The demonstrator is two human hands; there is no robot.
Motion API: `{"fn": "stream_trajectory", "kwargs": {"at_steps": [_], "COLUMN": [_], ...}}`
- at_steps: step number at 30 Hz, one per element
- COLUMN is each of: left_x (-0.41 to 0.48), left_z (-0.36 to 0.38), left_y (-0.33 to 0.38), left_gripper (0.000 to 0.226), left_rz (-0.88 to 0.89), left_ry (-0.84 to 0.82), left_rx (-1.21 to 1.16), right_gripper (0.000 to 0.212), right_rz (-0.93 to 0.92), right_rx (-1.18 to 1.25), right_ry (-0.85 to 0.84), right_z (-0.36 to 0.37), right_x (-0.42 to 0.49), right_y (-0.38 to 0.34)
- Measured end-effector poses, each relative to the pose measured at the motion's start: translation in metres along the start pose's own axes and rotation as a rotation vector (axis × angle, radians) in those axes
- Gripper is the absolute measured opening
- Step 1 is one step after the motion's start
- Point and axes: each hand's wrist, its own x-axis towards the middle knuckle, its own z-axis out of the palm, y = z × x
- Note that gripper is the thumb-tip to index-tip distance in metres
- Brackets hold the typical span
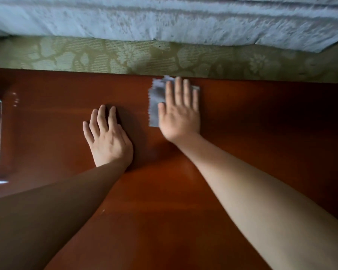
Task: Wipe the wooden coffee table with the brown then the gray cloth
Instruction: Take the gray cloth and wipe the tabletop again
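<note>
Gray cloth [157,106] flat on wooden coffee table [242,133], at far edge. Right hand [180,115] pressed on top, fingers [178,90] spread flat, cloth poking out left. Left hand [107,137] splayed on bare wood, near-left of cloth, empty.

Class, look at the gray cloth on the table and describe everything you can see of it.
The gray cloth is a small, thin piece of fabric with zigzag-cut edges, lying flat on the table at its far edge. The right hand presses on it, palm down with fingers spread, covering its right part; the left strip and far corners show. The left hand rests apart from it.
</note>
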Motion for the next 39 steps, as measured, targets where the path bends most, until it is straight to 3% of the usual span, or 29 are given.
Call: {"fn": "stream_trajectory", "kwargs": {"at_steps": [3, 7, 10, 14, 18, 22, 26, 31, 35, 39], "left_x": [0.0, 0.0, 0.001, 0.004, 0.0, -0.016, -0.069, -0.128, -0.126, -0.126], "left_z": [0.001, 0.002, -0.001, -0.002, -0.01, -0.026, -0.047, -0.054, -0.053, -0.054], "left_y": [-0.003, -0.003, -0.003, -0.007, -0.03, -0.07, -0.119, -0.152, -0.152, -0.154], "left_gripper": [0.053, 0.056, 0.059, 0.057, 0.054, 0.047, 0.043, 0.05, 0.051, 0.05], "left_rz": [-0.002, 0.003, 0.004, 0.035, 0.176, 0.262, 0.21, 0.159, 0.163, 0.165], "left_ry": [0.026, 0.04, 0.011, 0.002, -0.096, -0.205, -0.148, -0.062, -0.048, -0.056], "left_rx": [-0.033, -0.055, -0.077, -0.132, -0.214, -0.369, -0.268, -0.06, -0.051, -0.054], "right_gripper": [0.068, 0.064, 0.063, 0.066, 0.07, 0.07, 0.072, 0.068, 0.066, 0.067], "right_rz": [-0.128, -0.246, -0.16, 0.015, 0.146, 0.236, 0.08, -0.132, -0.269, -0.123], "right_rx": [0.001, 0.022, -0.004, -0.082, -0.098, -0.088, -0.044, -0.024, -0.041, -0.044], "right_ry": [-0.055, 0.038, 0.071, -0.013, -0.065, -0.086, -0.054, -0.13, -0.12, -0.037], "right_z": [0.007, 0.014, 0.009, -0.005, -0.012, -0.009, 0.001, 0.018, 0.025, 0.024], "right_x": [-0.007, -0.02, -0.037, -0.062, -0.099, -0.118, -0.132, -0.151, -0.16, -0.166], "right_y": [-0.049, -0.022, 0.028, 0.089, 0.104, 0.062, -0.023, -0.128, -0.121, -0.06]}}
